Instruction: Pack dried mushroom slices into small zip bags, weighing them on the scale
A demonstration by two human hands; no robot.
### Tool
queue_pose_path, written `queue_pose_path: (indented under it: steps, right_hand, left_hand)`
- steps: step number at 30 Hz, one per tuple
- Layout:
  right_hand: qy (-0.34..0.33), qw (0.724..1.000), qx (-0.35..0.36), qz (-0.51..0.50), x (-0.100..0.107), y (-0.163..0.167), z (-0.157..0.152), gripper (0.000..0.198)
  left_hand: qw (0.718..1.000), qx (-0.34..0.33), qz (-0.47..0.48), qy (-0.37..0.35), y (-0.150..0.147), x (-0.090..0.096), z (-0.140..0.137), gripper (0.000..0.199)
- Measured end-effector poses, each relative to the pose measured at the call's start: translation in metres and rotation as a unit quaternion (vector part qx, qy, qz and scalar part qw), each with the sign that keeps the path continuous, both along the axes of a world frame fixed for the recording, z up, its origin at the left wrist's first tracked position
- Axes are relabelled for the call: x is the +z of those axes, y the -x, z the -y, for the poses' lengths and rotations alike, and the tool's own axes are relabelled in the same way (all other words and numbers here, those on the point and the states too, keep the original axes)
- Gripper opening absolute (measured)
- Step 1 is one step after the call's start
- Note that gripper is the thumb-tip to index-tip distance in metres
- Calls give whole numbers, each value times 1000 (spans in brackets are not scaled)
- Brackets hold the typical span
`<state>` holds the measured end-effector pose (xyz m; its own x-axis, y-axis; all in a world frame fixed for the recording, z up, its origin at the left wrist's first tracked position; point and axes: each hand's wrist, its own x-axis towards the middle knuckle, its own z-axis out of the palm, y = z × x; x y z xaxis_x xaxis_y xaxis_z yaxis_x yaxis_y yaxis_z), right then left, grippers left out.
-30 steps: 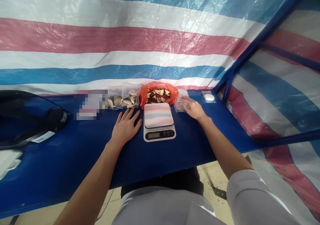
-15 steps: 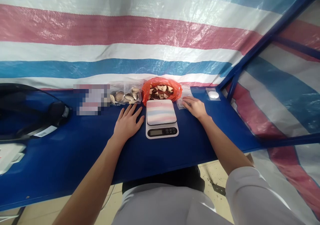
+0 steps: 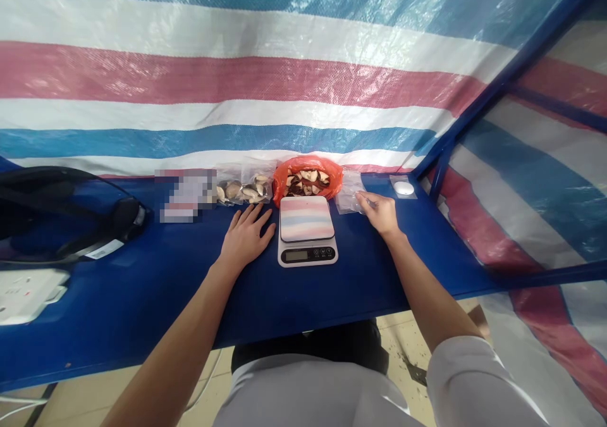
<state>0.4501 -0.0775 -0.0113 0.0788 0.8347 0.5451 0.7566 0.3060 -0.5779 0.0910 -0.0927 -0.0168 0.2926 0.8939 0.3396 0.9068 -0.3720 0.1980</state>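
My left hand lies flat on the blue table with its fingers spread, just left of a white kitchen scale. Thumb and fingers of my right hand pinch the right edge of a clear plastic bag, which looks flat. Behind the scale stands an open orange-red plastic bag holding white pieces with dark brown edges. Beyond my left fingertips are clear bags of rounded brownish pieces. The scale's platform bears nothing, and its display looks blank.
A small clear packet with a white round item lies at the right rear. To the left are a blurred-out packet, a black headset-like object and a white power strip. A blue frame bar and striped sheeting enclose the table.
The fingers of my right hand have drawn from lying over the clear bag to a pinch at its right edge. My left hand stays in place; the view has tilted slightly upward.
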Motion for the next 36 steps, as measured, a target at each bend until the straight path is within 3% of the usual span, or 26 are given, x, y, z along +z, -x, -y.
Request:
queue_pose_path:
  steps: [4,7,12,15,21,26,28,32,36]
  right_hand:
    - [-15,998,12,-64,14,-1,14,35]
    - [10,991,16,-129,26,-1,23,34]
    - [71,965,64,-245,46,11,29,35]
    - [98,944,111,-294,56,29,30,33]
    - [138,892,204,-380,58,67,20,36]
    - [118,872,191,-436,43,84,3,42]
    - [117,864,175,-458,40,89,-1,45]
    - [122,847,151,-495,37,95,-3,51]
    - [149,848,187,-473,32,93,-4,46]
  left_hand:
    - [997,-14,72,-12,2,1,-3,46]
    - [986,-29,166,-6,2,10,-4,44]
    - [942,-66,327,34,-9,33,-6,49]
    - [912,-69,394,94,-25,43,-10,59]
    - [825,-104,502,237,-53,52,-24,66]
    - [732,-167,579,319,-51,52,-23,53]
    - [726,-178,581,322,-48,51,-21,50]
    - [762,-144,559,293,-49,52,-19,49]
    - [764,-120,580,256,-51,54,-25,43]
